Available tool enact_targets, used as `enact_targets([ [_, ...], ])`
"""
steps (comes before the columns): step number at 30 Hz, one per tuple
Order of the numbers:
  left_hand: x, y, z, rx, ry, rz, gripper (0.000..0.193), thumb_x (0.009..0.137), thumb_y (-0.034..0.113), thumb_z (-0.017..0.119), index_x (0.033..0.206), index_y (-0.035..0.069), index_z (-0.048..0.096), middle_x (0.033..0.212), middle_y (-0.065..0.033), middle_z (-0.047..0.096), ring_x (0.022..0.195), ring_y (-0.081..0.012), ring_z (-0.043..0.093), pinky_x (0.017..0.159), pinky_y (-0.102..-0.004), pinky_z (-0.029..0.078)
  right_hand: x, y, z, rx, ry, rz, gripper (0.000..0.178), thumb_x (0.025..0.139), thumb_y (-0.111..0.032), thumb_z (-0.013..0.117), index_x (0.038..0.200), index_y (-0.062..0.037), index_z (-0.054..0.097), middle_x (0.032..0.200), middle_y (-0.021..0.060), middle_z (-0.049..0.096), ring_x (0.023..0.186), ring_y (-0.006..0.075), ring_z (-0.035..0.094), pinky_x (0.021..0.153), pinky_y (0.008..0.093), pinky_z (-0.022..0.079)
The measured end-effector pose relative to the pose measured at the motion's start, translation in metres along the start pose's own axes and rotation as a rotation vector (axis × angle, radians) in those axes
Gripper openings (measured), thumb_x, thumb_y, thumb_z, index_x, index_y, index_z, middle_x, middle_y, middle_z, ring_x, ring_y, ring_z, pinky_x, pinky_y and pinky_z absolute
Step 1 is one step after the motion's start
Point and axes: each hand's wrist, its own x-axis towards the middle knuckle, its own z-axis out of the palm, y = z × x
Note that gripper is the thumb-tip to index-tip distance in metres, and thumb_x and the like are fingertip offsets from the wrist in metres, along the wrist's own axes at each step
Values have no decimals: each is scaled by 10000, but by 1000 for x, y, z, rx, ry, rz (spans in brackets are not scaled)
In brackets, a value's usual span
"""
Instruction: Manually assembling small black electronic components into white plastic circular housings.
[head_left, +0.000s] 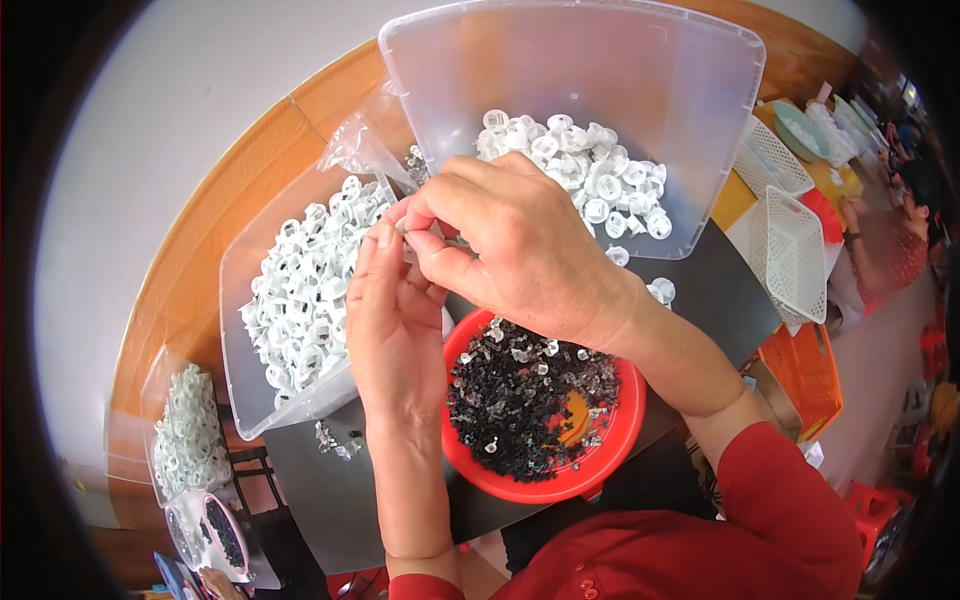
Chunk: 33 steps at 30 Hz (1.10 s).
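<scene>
My left hand (392,310) and my right hand (525,245) meet above the table, fingertips pinched together. Between them shows a bit of a small whitish plastic part (402,228); the fingers cover most of it. Below my right hand stands a round red basin (632,420) holding many tiny black and clear pieces (500,410). Left of my hands a clear plastic bin (236,330) is heaped with white round plastic parts (310,290). Behind them a larger tilted translucent bin (690,120) holds more white round parts (590,165).
A few loose white parts (660,291) and small dark bits (338,440) lie on the dark table (330,510). White baskets (797,255) and an orange crate (803,375) are at the right, where another person (885,250) sits. More white parts (190,440) fill a container at lower left.
</scene>
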Motion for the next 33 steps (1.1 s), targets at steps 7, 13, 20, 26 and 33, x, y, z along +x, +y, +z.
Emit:
enact_targets([
  [7,1,1,-3,-15,8,23,297,1010,168,439,1206,-24,553,1113,-75,613,1037,-139,582,917,-290,458,-2,-2,11,-9,-8,-18,106,778,-58,668,829,-59,575,749,35,584,663,225,582,645,343,440],
  [13,2,-1,-2,-12,-15,10,345,1007,189,440,1251,-38,528,1147,-96,613,1049,-155,589,939,-298,455,-2,1,4,63,-4,5,111,777,-54,677,827,-45,578,754,52,600,655,224,597,622,332,458],
  [20,2,9,-12,-72,-46,-25,406,1003,205,439,1319,-48,472,1218,-155,591,1033,-213,624,889,-329,530,9,7,-11,174,87,146,83,805,-48,684,846,-6,625,751,70,607,638,147,617,544,270,476],
  [26,1,6,-9,-93,-100,-71,422,986,199,485,1336,-35,458,1254,-117,575,1121,-186,573,957,-329,462,10,9,-26,179,69,116,80,812,-46,683,846,-7,622,756,60,602,636,128,600,539,257,465],
  [33,1,9,-13,-209,-72,-101,453,967,154,518,1363,-39,412,1260,-121,559,1146,-190,555,1001,-345,426,7,-4,-20,172,-12,67,91,798,-40,678,831,-18,596,759,68,593,639,168,597,538,276,463],
])
